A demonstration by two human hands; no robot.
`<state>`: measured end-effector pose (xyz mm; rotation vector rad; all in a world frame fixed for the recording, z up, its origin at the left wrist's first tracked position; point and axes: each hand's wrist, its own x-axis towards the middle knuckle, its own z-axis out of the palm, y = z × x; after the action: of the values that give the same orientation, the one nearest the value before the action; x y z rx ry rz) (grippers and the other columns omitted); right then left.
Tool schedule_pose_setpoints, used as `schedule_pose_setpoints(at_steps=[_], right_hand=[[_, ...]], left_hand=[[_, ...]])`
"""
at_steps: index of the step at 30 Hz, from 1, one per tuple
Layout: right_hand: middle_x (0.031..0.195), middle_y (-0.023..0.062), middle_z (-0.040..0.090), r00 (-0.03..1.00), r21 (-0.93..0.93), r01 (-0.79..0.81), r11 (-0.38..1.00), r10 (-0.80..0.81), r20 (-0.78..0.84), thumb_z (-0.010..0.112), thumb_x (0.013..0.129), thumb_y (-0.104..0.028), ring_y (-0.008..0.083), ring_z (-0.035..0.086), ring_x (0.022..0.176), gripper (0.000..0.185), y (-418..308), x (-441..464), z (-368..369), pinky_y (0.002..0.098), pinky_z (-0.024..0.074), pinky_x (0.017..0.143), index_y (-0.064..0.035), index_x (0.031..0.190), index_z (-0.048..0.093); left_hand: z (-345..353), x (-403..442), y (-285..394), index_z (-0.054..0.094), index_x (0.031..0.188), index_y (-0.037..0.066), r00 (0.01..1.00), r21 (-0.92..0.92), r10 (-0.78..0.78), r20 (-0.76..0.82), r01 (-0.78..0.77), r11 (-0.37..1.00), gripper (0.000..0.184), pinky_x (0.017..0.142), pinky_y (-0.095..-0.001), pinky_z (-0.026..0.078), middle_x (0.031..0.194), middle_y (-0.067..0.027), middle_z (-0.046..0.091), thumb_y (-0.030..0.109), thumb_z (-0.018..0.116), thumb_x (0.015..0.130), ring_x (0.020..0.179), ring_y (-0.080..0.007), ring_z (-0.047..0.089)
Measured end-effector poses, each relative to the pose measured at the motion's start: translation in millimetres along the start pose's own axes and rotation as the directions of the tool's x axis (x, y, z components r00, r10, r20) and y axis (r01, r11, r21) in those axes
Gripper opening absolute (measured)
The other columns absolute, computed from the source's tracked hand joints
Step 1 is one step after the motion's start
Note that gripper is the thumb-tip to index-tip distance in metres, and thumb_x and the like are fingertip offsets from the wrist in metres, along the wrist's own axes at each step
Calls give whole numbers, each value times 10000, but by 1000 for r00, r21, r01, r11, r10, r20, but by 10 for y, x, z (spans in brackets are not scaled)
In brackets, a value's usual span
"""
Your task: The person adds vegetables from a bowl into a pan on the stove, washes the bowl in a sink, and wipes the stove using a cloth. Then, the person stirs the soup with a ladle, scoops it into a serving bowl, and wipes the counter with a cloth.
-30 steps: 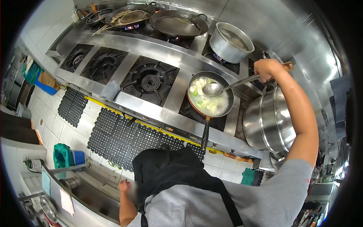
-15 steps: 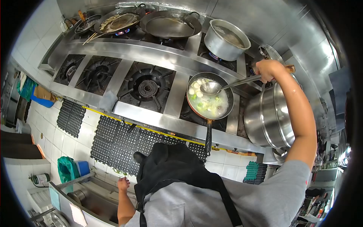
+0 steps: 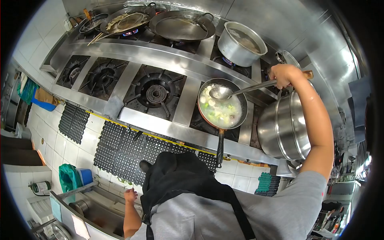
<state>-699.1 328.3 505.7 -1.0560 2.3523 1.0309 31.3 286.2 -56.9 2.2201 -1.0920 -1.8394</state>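
My right hand (image 3: 285,76) is wrapped round the long handle of a metal ladle (image 3: 221,93), near its wooden end. The ladle's bowl rests in the left part of a frying pan (image 3: 222,103), among pale and green pieces in cloudy, bubbling liquid. This pan sits on a front burner, its black handle (image 3: 220,149) pointing toward my body, with no hand on it. Low beside my apron hangs my left hand (image 3: 131,195), away from the stove, its fingers curled; whether it holds anything is too small to tell.
A tall pot (image 3: 242,45) and a wide black pan (image 3: 182,26) stand on back burners. At the back left, another pan (image 3: 127,22) sits over a flame. Large steel pots (image 3: 283,126) stand right of the frying pan. Behind my left hand is a sink counter (image 3: 94,216).
The ladle's bowl has shifted slightly left within the pan, still in my right hand. The camera view has moved, and my left hand appears lower beside my body.
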Motion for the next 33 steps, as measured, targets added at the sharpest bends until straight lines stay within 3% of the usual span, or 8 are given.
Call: schedule_pose_setpoints(at_steps=[15, 17, 20, 27, 29, 33], right_hand=[[655, 119, 651, 997, -40, 42, 998, -44, -58, 656, 593, -29, 264, 639, 594, 191, -79, 82, 58, 394, 488, 538, -28, 784, 666], [654, 116, 653, 997, -29, 27, 999, -29, -65, 655, 594, -29, 262, 640, 598, 192, -63, 62, 71, 394, 486, 542, -29, 785, 665], [610, 98, 633, 994, -52, 84, 995, -87, -64, 643, 598, -5, 228, 629, 555, 86, -61, 101, 113, 362, 496, 507, 0, 667, 592], [600, 88, 627, 1000, 80, 25, 996, -26, 8, 647, 605, -10, 210, 610, 529, 92, -37, 55, 197, 357, 490, 493, 1, 661, 575], [603, 89, 628, 1000, 104, 11, 995, -14, 24, 649, 606, -10, 208, 607, 526, 97, 15, 80, 241, 357, 490, 492, 2, 665, 574], [619, 96, 635, 999, 143, -17, 990, 13, 32, 659, 605, -12, 220, 611, 538, 106, 66, 63, 324, 362, 495, 507, -2, 685, 589]], left_hand=[[81, -57, -110, 566, 1026, 48, 999, -55, 39, -8, -40, 998, 233, 491, -331, 451, 770, -78, 652, 258, 566, 925, 612, -198, 635], [86, -75, -62, 559, 1039, 52, 1000, 8, -12, -6, 12, 1000, 234, 494, -336, 451, 787, -83, 654, 259, 566, 928, 616, -200, 635], [104, -101, -29, 547, 1050, 56, 1000, 17, 15, -27, -15, 1000, 240, 494, -342, 448, 807, -87, 656, 262, 567, 929, 621, -206, 634], [99, 6, -46, 537, 1043, 55, 1000, -61, 11, -23, -13, 998, 247, 490, -347, 448, 821, -95, 659, 269, 574, 925, 628, -216, 636], [66, -41, -7, 537, 1041, 53, 999, 55, 43, 22, -44, 998, 244, 479, -350, 449, 802, -91, 657, 265, 573, 926, 624, -216, 636], [70, -124, -39, 540, 1034, 48, 998, 76, 56, -18, -55, 996, 242, 462, -352, 446, 785, -91, 653, 261, 572, 925, 613, -216, 634]])
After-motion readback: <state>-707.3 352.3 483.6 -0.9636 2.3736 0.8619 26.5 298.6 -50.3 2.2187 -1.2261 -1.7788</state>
